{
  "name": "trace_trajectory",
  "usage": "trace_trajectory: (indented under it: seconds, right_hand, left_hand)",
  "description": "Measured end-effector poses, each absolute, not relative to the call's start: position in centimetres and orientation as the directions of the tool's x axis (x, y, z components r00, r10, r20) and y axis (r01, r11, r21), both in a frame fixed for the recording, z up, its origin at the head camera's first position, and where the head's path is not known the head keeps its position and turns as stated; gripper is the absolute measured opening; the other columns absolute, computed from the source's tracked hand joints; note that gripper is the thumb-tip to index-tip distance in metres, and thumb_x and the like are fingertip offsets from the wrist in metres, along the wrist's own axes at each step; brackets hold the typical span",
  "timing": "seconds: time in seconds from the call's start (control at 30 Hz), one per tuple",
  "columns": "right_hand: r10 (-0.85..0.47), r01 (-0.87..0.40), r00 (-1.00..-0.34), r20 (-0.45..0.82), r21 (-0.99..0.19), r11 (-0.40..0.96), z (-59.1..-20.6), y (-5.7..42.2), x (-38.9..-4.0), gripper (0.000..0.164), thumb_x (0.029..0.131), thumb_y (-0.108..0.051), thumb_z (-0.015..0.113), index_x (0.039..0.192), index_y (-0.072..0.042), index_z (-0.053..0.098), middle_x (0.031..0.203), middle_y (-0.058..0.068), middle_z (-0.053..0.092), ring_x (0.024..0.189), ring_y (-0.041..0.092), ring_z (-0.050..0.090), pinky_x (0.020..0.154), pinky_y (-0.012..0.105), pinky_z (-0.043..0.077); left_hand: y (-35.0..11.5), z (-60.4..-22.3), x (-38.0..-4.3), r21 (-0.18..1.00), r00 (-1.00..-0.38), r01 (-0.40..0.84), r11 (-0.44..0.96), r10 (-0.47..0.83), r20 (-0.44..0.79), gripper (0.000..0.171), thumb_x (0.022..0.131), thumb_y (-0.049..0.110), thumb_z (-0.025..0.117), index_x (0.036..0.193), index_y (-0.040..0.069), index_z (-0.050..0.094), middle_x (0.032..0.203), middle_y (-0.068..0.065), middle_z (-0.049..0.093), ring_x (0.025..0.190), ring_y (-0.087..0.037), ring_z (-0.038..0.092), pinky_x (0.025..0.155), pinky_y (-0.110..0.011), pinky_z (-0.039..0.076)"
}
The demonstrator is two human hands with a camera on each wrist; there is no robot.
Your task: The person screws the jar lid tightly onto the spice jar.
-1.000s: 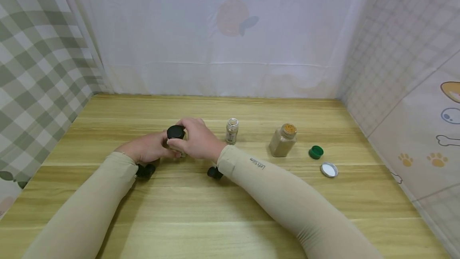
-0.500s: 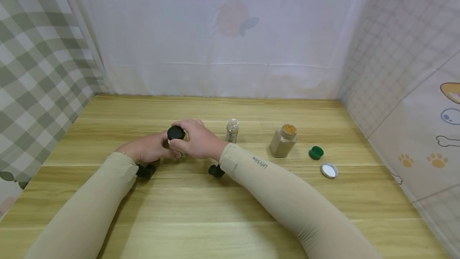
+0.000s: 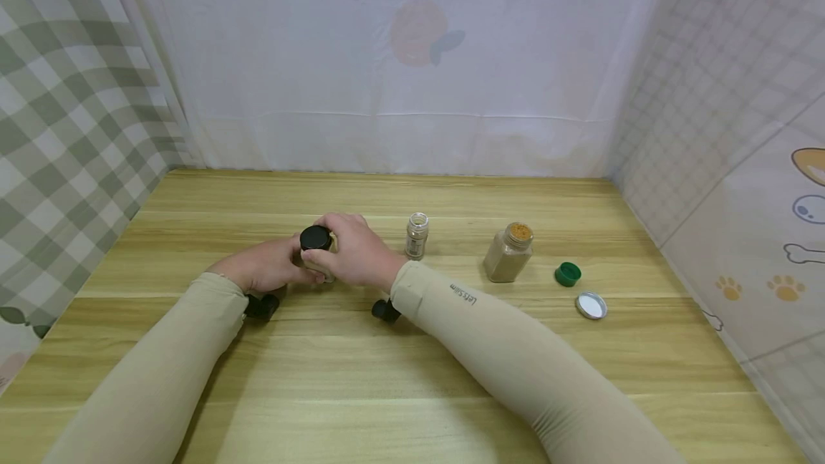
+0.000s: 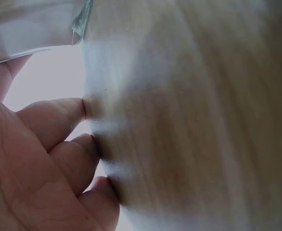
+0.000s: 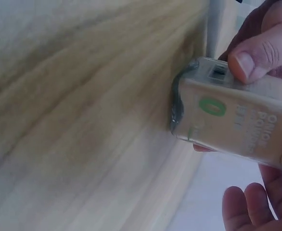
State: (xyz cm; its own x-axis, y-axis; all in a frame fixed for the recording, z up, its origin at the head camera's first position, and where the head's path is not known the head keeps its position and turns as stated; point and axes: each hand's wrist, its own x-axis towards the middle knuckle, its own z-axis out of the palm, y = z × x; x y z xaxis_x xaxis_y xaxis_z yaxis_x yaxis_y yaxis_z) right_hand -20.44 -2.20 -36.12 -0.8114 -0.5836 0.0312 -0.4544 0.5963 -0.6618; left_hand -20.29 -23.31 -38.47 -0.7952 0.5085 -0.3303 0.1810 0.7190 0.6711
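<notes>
At the left middle of the table, in the head view, my left hand (image 3: 267, 263) grips the body of an onion powder jar (image 5: 232, 113), a clear square jar with beige contents. My right hand (image 3: 361, 253) holds the top of that jar, fingers and thumb at its black lid (image 3: 316, 238). The lid sits on the jar. In the left wrist view, the jar's base (image 4: 35, 33) is at the upper left, and several fingertips (image 4: 59, 118) touch the tabletop. A thumb (image 5: 256, 57) presses the jar's side in the right wrist view. Both hands hide much of the jar.
Right of my hands stands a small uncapped glass jar (image 3: 416, 238). Further right is a larger square uncapped jar (image 3: 508, 256), orange at its mouth. A green cap (image 3: 568, 274) and a silver lid (image 3: 591, 305) lie beside it. Curtains border the wooden table (image 3: 412, 378).
Both hands stay at the jar in the same place. My right hand shifts only slightly about the black lid; the other jars and caps have not moved.
</notes>
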Motion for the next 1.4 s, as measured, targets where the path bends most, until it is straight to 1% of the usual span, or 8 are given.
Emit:
trace_trajectory:
  seconds: [0.13,0.2,0.3,0.4,0.57,0.93,1.1,1.4]
  right_hand:
    - [-0.625,-0.497,-0.780,0.029,-0.636,0.591,-36.2,-2.1,-20.8,0.050,0.103,-0.040,0.070,0.145,-0.016,0.060,0.151,0.002,0.060,0.142,0.027,0.046,0.113,0.037,0.041]
    - [-0.637,-0.512,-0.771,0.026,-0.621,0.594,-36.2,-2.0,-20.9,0.053,0.103,-0.041,0.069,0.148,-0.015,0.059,0.154,0.002,0.057,0.145,0.027,0.044,0.115,0.037,0.039]
    - [-0.635,-0.515,-0.772,0.024,-0.609,0.603,-36.1,-2.0,-20.9,0.049,0.103,-0.041,0.069,0.145,-0.017,0.061,0.153,0.002,0.058,0.144,0.027,0.045,0.113,0.037,0.040]
    - [-0.617,-0.498,-0.787,0.020,-0.611,0.615,-36.0,-2.0,-20.8,0.047,0.102,-0.041,0.070,0.142,-0.018,0.063,0.152,0.002,0.059,0.141,0.027,0.046,0.110,0.037,0.043]
    - [-0.603,-0.498,-0.797,0.035,-0.601,0.624,-36.0,-2.2,-20.6,0.045,0.102,-0.041,0.070,0.140,-0.018,0.064,0.150,0.002,0.060,0.137,0.025,0.049,0.107,0.035,0.043]
    - [-0.581,-0.515,-0.808,0.092,-0.587,0.624,-36.5,-2.4,-20.3,0.036,0.103,-0.042,0.069,0.130,-0.018,0.067,0.135,0.001,0.067,0.121,0.020,0.053,0.097,0.031,0.045]
    - [-0.578,-0.534,-0.807,0.123,-0.569,0.625,-36.6,-2.4,-20.2,0.036,0.102,-0.042,0.069,0.129,-0.017,0.067,0.134,0.001,0.068,0.120,0.020,0.055,0.098,0.031,0.045]
    - [-0.552,-0.511,-0.825,0.121,-0.578,0.637,-36.4,-2.5,-19.9,0.037,0.102,-0.040,0.070,0.128,-0.014,0.068,0.130,0.002,0.069,0.127,0.024,0.054,0.102,0.033,0.047]
  left_hand:
    - [-23.3,-38.5,-20.2,0.666,-0.793,0.172,0.726,0.503,-0.343,0.071,0.100,0.047,0.071,0.157,0.017,0.044,0.160,-0.016,0.048,0.143,-0.039,0.050,0.112,-0.061,0.043]
    - [-23.3,-38.5,-20.2,0.666,-0.792,0.167,0.727,0.501,-0.348,0.074,0.100,0.047,0.072,0.160,0.017,0.041,0.162,-0.017,0.045,0.145,-0.041,0.047,0.113,-0.062,0.042]
    - [-23.3,-38.5,-20.1,0.667,-0.793,0.164,0.727,0.499,-0.349,0.080,0.099,0.047,0.072,0.164,0.017,0.036,0.166,-0.017,0.040,0.148,-0.042,0.044,0.114,-0.063,0.041]
    - [-23.3,-38.5,-20.1,0.663,-0.797,0.166,0.730,0.495,-0.345,0.081,0.099,0.049,0.072,0.164,0.018,0.035,0.166,-0.017,0.041,0.147,-0.042,0.045,0.113,-0.063,0.042]
    - [-23.3,-38.5,-20.2,0.662,-0.801,0.173,0.730,0.495,-0.336,0.080,0.098,0.049,0.072,0.163,0.018,0.037,0.164,-0.016,0.043,0.145,-0.041,0.047,0.112,-0.062,0.043]
    - [-23.2,-38.5,-20.2,0.667,-0.804,0.177,0.724,0.497,-0.326,0.073,0.098,0.046,0.074,0.158,0.017,0.044,0.160,-0.014,0.049,0.141,-0.037,0.052,0.111,-0.059,0.045]
    - [-23.3,-38.5,-20.3,0.655,-0.811,0.194,0.730,0.495,-0.311,0.064,0.097,0.046,0.075,0.150,0.018,0.052,0.150,-0.012,0.057,0.130,-0.031,0.058,0.107,-0.054,0.047]
    - [-23.2,-38.5,-20.3,0.646,-0.812,0.210,0.734,0.498,-0.303,0.065,0.097,0.047,0.075,0.151,0.019,0.051,0.148,-0.010,0.059,0.128,-0.030,0.060,0.106,-0.053,0.048]
